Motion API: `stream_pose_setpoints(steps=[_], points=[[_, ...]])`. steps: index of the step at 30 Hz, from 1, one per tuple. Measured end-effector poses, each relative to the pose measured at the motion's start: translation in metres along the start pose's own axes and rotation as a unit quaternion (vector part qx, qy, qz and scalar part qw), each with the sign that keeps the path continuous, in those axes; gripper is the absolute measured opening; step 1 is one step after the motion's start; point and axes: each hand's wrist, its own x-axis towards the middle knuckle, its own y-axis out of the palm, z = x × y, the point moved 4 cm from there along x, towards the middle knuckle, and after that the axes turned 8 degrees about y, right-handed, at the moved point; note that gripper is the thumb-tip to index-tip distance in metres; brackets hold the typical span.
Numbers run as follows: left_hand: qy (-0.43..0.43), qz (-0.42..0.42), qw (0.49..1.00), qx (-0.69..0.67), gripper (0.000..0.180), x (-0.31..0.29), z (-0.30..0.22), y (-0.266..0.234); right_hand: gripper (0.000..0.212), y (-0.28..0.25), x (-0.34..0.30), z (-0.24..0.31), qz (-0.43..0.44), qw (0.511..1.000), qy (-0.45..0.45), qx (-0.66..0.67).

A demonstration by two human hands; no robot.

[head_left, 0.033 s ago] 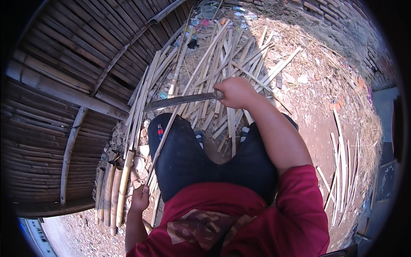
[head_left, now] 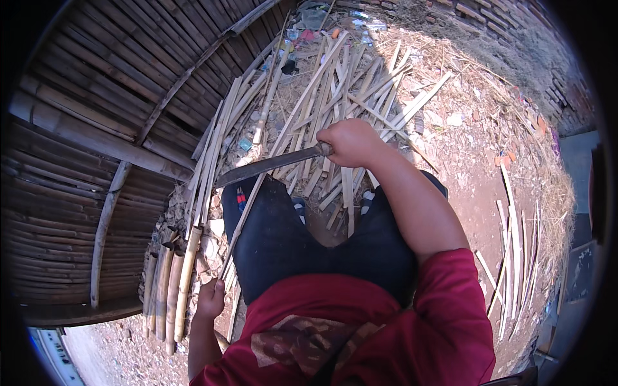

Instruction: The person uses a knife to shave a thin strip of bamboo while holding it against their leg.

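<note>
My right hand (head_left: 354,143) is closed round the short handle of a machete (head_left: 267,167) above my knees. Its dark blade points left, tip slightly lower in the picture, and crosses a long split bamboo strip (head_left: 246,213). Whether the edge touches the strip I cannot tell. Down at the lower left, my left hand (head_left: 210,299) grips the near end of that strip. From there the strip passes over my left thigh and reaches away over a loose pile of bamboo strips (head_left: 322,106).
Left of me stands a bamboo-slat wall (head_left: 71,141). Several bamboo poles (head_left: 170,293) lie at its foot, beside rubble. More thin strips (head_left: 515,257) rest on the dirt at right. Far off are scattered litter (head_left: 309,32) and a brick wall (head_left: 489,26).
My right hand has shifted a little left and down with the machete, and the blade has tilted lower toward its tip. My left hand and the strip have barely moved.
</note>
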Motion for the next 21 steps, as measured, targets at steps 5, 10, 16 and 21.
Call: stream_pose_setpoints(steps=[5, 10, 16, 21], points=[[0.032, -0.013, 0.998, 0.047, 0.055, 0.000, -0.008, -0.005, 0.021, 0.008, 0.017, -0.030, -0.016, 0.997, 0.060, 0.043], [0.041, -0.012, 0.996, 0.076, 0.055, 0.005, -0.006, -0.012, 0.021, 0.006, 0.011, -0.046, -0.037, 0.992, 0.106, 0.064], [0.033, -0.018, 0.998, 0.054, 0.053, 0.001, -0.005, -0.004, 0.021, 0.007, 0.001, 0.011, -0.004, 0.998, -0.055, -0.043], [0.046, -0.034, 0.996, 0.073, 0.050, 0.007, 0.016, -0.008, 0.019, 0.013, 0.022, -0.067, -0.006, 0.985, 0.144, 0.097]])
